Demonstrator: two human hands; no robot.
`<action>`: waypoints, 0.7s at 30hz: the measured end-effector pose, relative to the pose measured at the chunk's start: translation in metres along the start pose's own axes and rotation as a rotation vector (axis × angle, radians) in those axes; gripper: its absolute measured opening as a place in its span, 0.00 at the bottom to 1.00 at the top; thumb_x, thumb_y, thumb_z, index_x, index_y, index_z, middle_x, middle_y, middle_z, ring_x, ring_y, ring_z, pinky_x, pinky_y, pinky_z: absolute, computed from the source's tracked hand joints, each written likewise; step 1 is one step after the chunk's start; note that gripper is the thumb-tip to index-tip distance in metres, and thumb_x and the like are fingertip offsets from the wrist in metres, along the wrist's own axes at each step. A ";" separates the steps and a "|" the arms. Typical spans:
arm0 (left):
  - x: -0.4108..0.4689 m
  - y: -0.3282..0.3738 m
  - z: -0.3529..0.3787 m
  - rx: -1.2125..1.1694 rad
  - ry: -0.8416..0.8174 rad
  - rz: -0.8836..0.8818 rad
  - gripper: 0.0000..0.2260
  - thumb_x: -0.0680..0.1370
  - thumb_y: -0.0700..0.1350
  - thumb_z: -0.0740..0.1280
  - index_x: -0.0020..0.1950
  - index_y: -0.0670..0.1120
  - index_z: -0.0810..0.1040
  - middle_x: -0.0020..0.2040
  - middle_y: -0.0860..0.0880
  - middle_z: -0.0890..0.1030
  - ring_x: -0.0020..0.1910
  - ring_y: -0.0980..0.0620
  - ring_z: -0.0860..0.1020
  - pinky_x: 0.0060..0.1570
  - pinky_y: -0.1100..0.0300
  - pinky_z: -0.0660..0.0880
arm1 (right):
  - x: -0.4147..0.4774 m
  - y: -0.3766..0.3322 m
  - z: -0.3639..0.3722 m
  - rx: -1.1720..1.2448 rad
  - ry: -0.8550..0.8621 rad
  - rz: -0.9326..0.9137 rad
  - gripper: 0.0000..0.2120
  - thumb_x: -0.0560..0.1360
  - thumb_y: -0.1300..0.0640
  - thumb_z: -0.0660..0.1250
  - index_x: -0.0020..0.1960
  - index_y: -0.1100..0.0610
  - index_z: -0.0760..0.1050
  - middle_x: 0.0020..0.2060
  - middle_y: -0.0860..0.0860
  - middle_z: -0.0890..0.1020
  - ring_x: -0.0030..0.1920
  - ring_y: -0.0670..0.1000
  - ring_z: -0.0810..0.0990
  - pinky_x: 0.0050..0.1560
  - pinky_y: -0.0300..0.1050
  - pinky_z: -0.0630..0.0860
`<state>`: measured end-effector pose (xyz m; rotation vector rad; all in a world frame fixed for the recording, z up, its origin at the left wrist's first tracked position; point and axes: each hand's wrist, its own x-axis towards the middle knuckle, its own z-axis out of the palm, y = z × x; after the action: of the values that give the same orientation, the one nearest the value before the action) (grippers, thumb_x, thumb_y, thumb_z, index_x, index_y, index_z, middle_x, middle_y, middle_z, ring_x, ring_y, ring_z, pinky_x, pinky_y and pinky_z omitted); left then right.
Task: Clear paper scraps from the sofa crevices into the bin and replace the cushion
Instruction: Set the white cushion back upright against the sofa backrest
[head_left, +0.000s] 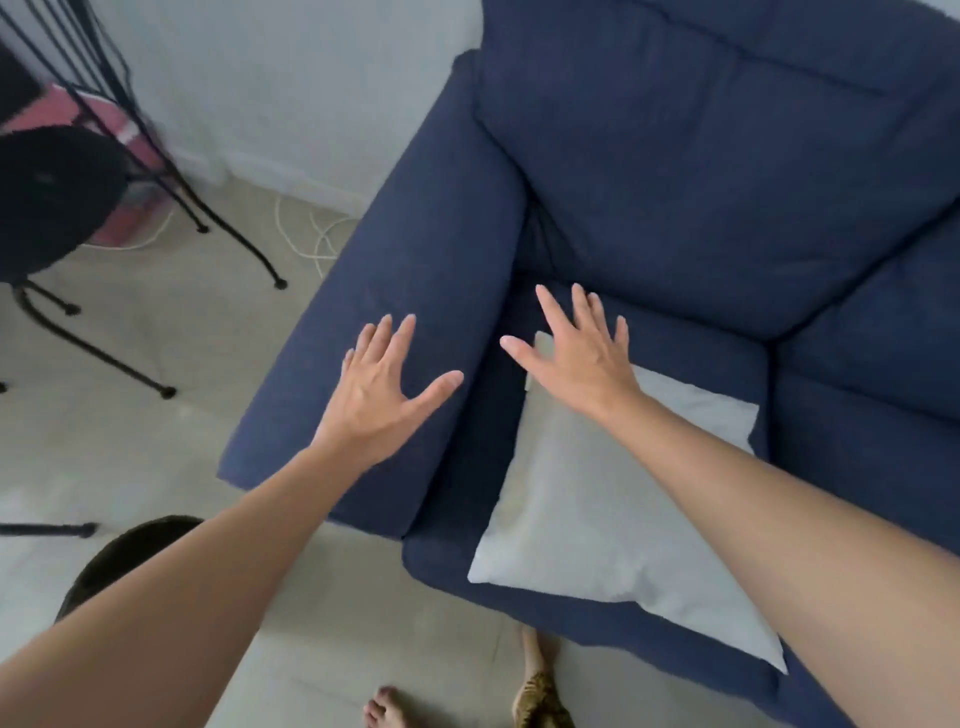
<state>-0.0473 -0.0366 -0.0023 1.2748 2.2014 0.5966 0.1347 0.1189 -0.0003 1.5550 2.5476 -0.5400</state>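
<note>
A navy blue sofa fills the right side of the view. A pale grey cushion lies flat on its left seat. My left hand hovers over the sofa's left armrest, fingers spread, holding nothing. My right hand is spread open over the cushion's far corner, near the crevice between seat and armrest. A dark round bin stands on the floor at lower left, partly hidden by my left forearm. No paper scraps show.
A black stool with thin metal legs stands at upper left, beside a black wire rack and a pink object. White cables lie on the tiled floor by the wall. My bare feet are at the sofa's front edge.
</note>
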 end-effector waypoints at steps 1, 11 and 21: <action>0.007 0.017 0.014 0.012 -0.022 0.024 0.40 0.76 0.71 0.59 0.81 0.55 0.50 0.82 0.52 0.49 0.79 0.53 0.43 0.77 0.45 0.50 | -0.003 0.028 -0.003 0.025 -0.004 0.056 0.42 0.75 0.24 0.50 0.83 0.42 0.46 0.83 0.56 0.47 0.83 0.56 0.43 0.79 0.64 0.42; 0.049 0.126 0.163 0.168 -0.287 0.079 0.45 0.72 0.76 0.56 0.81 0.56 0.44 0.82 0.51 0.45 0.80 0.49 0.42 0.76 0.42 0.50 | -0.059 0.240 0.020 0.225 -0.050 0.533 0.47 0.73 0.23 0.54 0.82 0.44 0.40 0.83 0.55 0.46 0.82 0.59 0.45 0.78 0.67 0.49; 0.062 0.121 0.214 -0.099 -0.289 -0.612 0.58 0.62 0.78 0.66 0.79 0.57 0.36 0.78 0.42 0.56 0.73 0.36 0.63 0.67 0.39 0.65 | -0.077 0.276 0.081 0.974 -0.262 0.865 0.59 0.64 0.21 0.66 0.82 0.44 0.42 0.78 0.50 0.67 0.75 0.58 0.69 0.75 0.57 0.65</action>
<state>0.1410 0.0975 -0.1061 0.5392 2.1253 0.2521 0.4058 0.1398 -0.1213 2.3551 1.1676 -1.7754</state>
